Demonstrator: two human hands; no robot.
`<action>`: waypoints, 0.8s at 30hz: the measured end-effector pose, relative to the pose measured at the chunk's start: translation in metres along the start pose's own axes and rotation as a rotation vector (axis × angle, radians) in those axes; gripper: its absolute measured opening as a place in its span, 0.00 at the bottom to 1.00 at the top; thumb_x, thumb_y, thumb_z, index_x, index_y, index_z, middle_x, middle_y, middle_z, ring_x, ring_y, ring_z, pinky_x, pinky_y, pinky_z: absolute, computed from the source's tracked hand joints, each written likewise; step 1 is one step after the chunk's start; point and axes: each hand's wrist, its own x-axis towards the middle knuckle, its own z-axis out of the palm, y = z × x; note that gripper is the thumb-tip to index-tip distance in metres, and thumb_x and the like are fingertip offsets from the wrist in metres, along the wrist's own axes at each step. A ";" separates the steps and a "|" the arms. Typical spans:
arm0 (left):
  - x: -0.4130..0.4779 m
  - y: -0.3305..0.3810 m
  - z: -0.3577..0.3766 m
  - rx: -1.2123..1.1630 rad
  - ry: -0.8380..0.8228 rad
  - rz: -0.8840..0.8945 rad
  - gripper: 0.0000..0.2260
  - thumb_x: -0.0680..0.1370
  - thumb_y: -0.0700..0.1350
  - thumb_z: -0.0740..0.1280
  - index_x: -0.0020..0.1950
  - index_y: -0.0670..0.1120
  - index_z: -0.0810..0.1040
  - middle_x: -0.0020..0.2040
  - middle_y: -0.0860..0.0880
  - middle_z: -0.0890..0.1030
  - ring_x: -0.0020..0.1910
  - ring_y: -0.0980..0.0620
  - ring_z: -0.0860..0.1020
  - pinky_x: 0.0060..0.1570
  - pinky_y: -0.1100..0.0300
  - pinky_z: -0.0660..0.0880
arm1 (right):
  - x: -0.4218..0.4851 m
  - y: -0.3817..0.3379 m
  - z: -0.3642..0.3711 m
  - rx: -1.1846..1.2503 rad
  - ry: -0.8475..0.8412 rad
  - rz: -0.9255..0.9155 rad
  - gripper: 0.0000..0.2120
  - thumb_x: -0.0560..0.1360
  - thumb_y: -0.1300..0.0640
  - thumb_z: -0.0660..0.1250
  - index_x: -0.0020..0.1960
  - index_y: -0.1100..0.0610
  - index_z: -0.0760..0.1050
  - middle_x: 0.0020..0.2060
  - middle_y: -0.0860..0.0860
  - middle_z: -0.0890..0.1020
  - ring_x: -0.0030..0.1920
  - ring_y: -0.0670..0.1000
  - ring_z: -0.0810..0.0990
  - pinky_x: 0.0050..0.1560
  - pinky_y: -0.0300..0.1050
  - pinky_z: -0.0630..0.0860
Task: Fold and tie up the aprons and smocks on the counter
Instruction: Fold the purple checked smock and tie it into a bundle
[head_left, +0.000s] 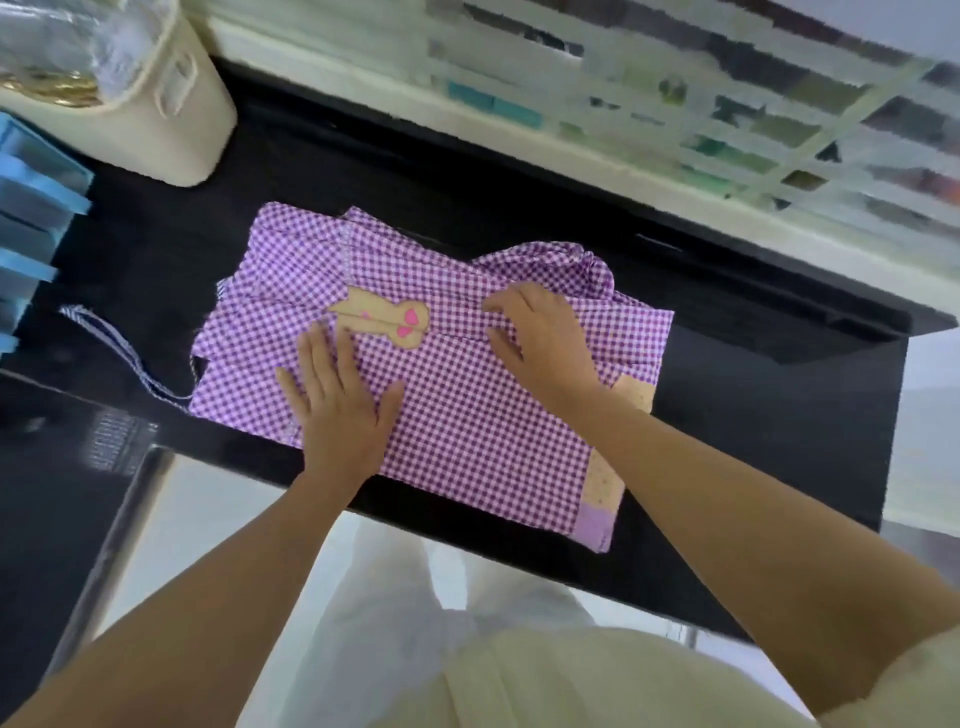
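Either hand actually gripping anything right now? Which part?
Left hand holds nothing and only presses flat on the purple checked apron. Right hand seems to pinch a fold running across the apron's middle.

apron (467, 415): checked woven cloth, matt | counter (753, 415): glossy black | bin (171, 119): cream plastic

Bright even light, soft shadows, blurred shelves (727, 104) at top, wide-angle edge distortion

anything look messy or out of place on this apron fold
One tie strap trails loose off the left edge of the purple checked apron onto the counter; the fabric is bunched at its far right corner.
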 end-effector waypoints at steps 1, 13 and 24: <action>-0.002 0.000 0.000 0.006 -0.009 -0.037 0.37 0.79 0.66 0.49 0.79 0.43 0.50 0.80 0.42 0.48 0.79 0.41 0.45 0.74 0.37 0.41 | 0.014 -0.006 0.002 0.016 -0.033 -0.064 0.13 0.78 0.57 0.66 0.62 0.57 0.76 0.57 0.53 0.79 0.58 0.54 0.76 0.60 0.49 0.68; -0.025 -0.023 0.004 0.011 -0.067 -0.155 0.43 0.77 0.71 0.43 0.79 0.39 0.52 0.79 0.39 0.53 0.77 0.40 0.48 0.73 0.40 0.42 | 0.093 -0.013 0.043 -0.080 -0.290 -0.024 0.05 0.78 0.57 0.65 0.46 0.58 0.77 0.45 0.51 0.75 0.49 0.54 0.76 0.46 0.45 0.69; 0.010 -0.045 -0.025 -0.097 0.115 -0.348 0.34 0.79 0.63 0.56 0.74 0.38 0.64 0.75 0.38 0.63 0.74 0.37 0.62 0.73 0.43 0.52 | 0.141 -0.096 0.072 0.032 -0.295 -0.288 0.16 0.75 0.54 0.70 0.61 0.56 0.76 0.58 0.52 0.76 0.56 0.52 0.76 0.57 0.46 0.72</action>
